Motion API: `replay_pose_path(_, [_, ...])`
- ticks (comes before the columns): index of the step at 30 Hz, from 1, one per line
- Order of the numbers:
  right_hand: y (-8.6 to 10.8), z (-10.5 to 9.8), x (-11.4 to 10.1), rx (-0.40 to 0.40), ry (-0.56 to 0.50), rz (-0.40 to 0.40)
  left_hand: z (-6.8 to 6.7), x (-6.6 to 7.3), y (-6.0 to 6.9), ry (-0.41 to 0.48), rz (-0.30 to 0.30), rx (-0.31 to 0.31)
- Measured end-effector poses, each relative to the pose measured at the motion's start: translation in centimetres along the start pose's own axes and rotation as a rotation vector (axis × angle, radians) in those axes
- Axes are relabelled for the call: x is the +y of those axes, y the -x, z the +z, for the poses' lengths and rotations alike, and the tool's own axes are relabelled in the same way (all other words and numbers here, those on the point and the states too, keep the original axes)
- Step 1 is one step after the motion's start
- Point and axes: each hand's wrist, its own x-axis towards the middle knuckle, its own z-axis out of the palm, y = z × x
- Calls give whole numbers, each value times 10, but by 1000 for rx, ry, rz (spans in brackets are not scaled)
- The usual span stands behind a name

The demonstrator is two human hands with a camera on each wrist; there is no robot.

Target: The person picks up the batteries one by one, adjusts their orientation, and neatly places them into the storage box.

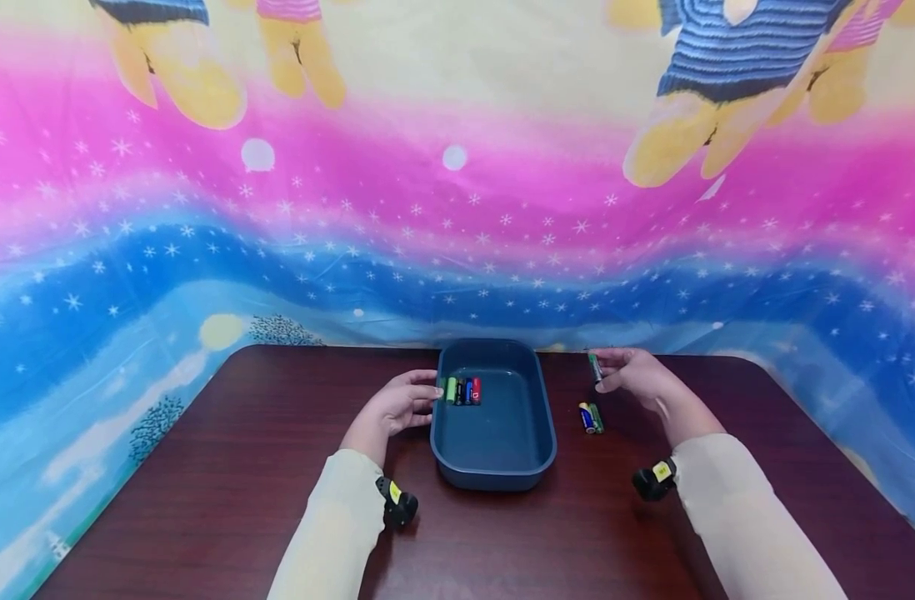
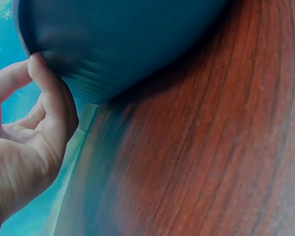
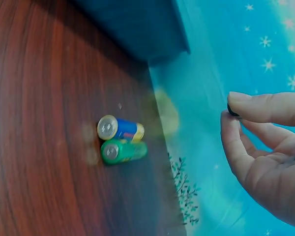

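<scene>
A dark blue-grey rectangular plastic basin (image 1: 495,480) stands in the middle of the table. My left hand (image 1: 399,404) grips its left rim, with the thumb at the edge and the fingers against the outer wall. Inside, near that rim, several batteries (image 1: 465,391) in green, black, blue and red lie side by side in a row. Right of the basin, my right hand (image 1: 637,379) pinches a green and dark battery (image 1: 595,367) above the table. Only its dark end shows between thumb and finger in the right wrist view. Below it lie a blue-and-yellow battery (image 3: 122,129) and a green battery (image 3: 123,151), side by side.
The dark red-brown wooden table (image 1: 225,492) has rounded far corners. A patterned cloth (image 1: 457,217) with snowflakes and cartoon figures hangs behind and along its sides. Black wrist cameras sit on the left cuff (image 1: 399,502) and the right cuff (image 1: 655,479).
</scene>
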Motion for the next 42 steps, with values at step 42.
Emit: replay_pose_path(42, [-12, 35, -46, -157, -266, -120, 1, 1, 1, 11, -6, -1])
